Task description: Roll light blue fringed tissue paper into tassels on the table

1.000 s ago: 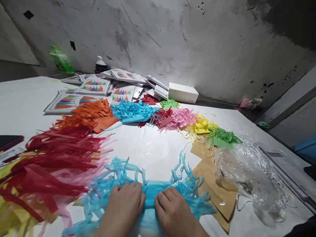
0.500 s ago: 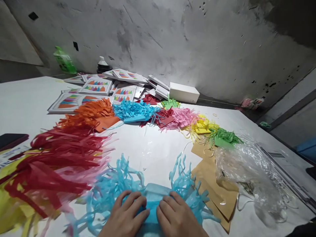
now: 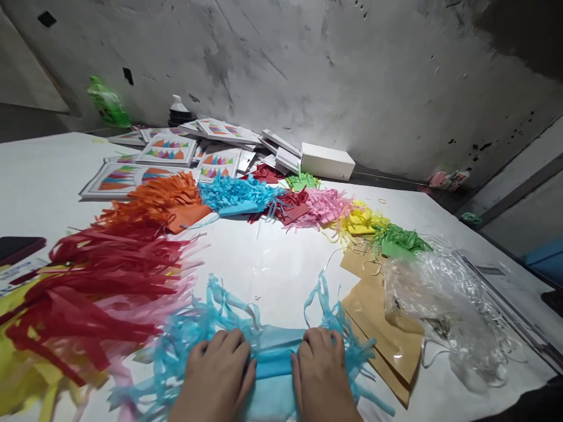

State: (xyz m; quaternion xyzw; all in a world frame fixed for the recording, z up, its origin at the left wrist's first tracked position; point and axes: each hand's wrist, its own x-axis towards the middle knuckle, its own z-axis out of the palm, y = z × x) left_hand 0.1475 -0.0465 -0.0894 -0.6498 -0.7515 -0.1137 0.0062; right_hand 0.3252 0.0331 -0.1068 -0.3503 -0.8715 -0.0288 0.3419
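A light blue fringed tissue-paper piece (image 3: 272,354) lies at the near edge of the white table (image 3: 281,264), its cut strips curling up at both ends. My left hand (image 3: 217,375) presses flat on its left part, fingers curled over the paper's far edge. My right hand (image 3: 321,372) presses on its right part in the same way. A bare blue band shows between the two hands.
Red, pink and yellow fringed paper (image 3: 88,293) is heaped at the near left. Orange (image 3: 167,202), blue, pink, yellow and green fringes arc across the back. Brown envelopes (image 3: 378,328) and a clear plastic bag (image 3: 440,305) lie right. Printed cards (image 3: 167,149) and a white box (image 3: 328,161) sit by the wall.
My hands first drew together on the blue paper, bunching it, and have now moved apart again, spreading the middle band flat. The view shifted slightly.
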